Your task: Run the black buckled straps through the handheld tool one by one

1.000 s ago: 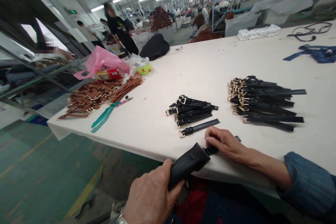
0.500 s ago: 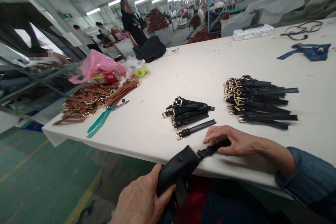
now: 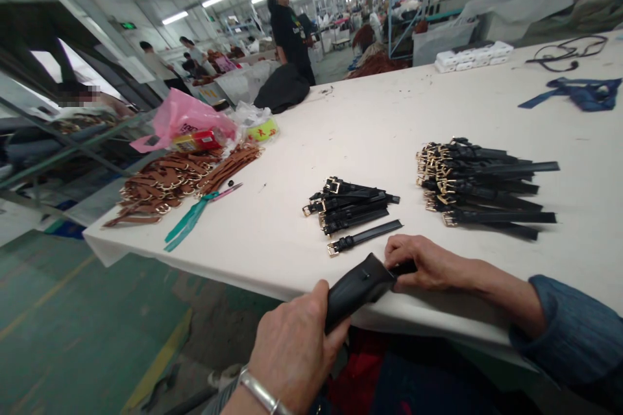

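Observation:
My left hand [image 3: 292, 343] is closed round a black hand tool [image 3: 357, 286] held at the near table edge. A thin black strap [image 3: 403, 268] lies at the tool's tip, and my right hand [image 3: 426, 262] presses down on it with its fingers together. Just beyond lies a single black strap with a gold buckle [image 3: 364, 237]. A small pile of black straps [image 3: 350, 202] sits behind it, and a larger pile of black buckled straps [image 3: 479, 188] lies to the right.
The white table [image 3: 389, 117] also bears brown straps [image 3: 180, 178], teal ribbon [image 3: 187, 222], pink bag [image 3: 185, 115], black bundle [image 3: 285, 87], white blocks [image 3: 472, 55] and blue strap [image 3: 579, 92]. A person in black [image 3: 289, 29] stands beyond. Green floor lies to the left.
My left hand has brought the tool up and right, closer to my right hand, and the strap between them shows less. The person in black has walked rightward.

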Action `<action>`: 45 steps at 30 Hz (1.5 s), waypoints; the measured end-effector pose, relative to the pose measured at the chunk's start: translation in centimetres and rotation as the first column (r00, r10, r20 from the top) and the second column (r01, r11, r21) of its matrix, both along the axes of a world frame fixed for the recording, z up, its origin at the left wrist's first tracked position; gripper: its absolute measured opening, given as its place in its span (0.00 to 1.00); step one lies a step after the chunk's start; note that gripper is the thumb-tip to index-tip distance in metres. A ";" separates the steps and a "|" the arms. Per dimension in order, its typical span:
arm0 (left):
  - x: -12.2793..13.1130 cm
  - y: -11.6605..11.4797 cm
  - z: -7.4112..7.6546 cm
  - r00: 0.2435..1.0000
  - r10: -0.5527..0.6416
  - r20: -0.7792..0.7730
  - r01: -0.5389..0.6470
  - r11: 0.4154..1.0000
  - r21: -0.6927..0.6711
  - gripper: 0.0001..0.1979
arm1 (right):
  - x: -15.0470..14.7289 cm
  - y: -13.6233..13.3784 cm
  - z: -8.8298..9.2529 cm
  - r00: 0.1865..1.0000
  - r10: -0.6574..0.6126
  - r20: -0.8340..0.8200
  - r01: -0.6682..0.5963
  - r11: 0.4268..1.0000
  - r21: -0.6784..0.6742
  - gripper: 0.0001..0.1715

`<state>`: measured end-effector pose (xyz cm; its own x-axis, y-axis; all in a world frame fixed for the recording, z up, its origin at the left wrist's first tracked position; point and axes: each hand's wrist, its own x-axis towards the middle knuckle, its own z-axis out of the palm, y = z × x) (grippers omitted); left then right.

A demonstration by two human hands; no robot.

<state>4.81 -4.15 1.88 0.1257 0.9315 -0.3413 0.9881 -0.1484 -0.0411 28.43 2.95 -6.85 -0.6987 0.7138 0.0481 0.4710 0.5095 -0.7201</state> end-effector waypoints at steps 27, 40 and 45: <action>-2.0 0.9 1.5 0.988 0.073 -0.137 -0.075 0.997 -0.009 0.16 | 0.5 0.3 0.5 0.999 -0.021 0.030 0.022 0.999 -0.023 0.14; -1.3 0.1 0.0 0.996 0.084 0.013 -0.084 0.996 -0.032 0.17 | 0.2 0.0 0.3 0.996 -0.042 0.080 0.040 0.999 0.026 0.10; -2.1 -0.5 -0.7 0.988 0.133 0.083 -0.130 0.991 -0.037 0.17 | -0.4 -1.0 0.6 0.993 -0.060 0.103 0.050 0.994 0.101 0.10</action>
<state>2.74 -4.68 1.15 0.0328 0.9310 -0.3637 0.9988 -0.0168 0.0470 28.04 1.95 -6.20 -0.6634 0.7468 0.0479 0.5708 0.5463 -0.6130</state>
